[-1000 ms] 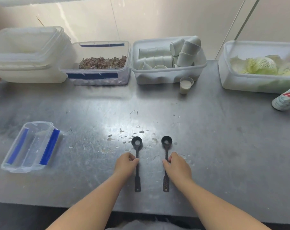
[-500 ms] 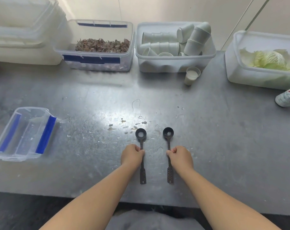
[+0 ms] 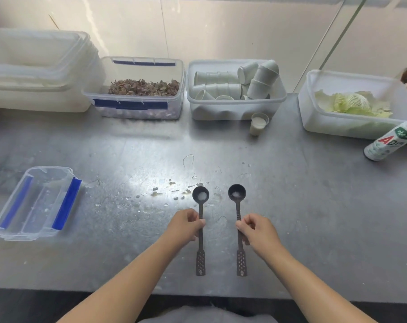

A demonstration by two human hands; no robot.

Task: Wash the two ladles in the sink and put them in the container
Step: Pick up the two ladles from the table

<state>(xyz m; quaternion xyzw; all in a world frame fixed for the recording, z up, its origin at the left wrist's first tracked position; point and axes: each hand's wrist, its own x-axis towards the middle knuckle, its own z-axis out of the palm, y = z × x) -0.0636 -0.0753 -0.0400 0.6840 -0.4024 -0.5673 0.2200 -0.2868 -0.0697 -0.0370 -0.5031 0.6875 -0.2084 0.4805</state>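
Note:
Two small dark ladles lie side by side on the steel table, bowls pointing away from me. The left ladle has white residue in its bowl, and my left hand is closed around the middle of its handle. The right ladle also holds white residue; my right hand pinches its handle at mid-length. Both perforated handle ends stick out below my hands. An empty clear container with blue clips sits at the left of the table. No sink is in view.
Along the back stand stacked translucent tubs, a box of dried brownish bits, a tub of white cups and a tub with cabbage. A small cup of white liquid and a bottle stand nearby. Spilled droplets lie beside the ladles.
Both hands have closed more firmly around the ladle handles. The camera view shifted down, then back up; the ladles stay on the table.

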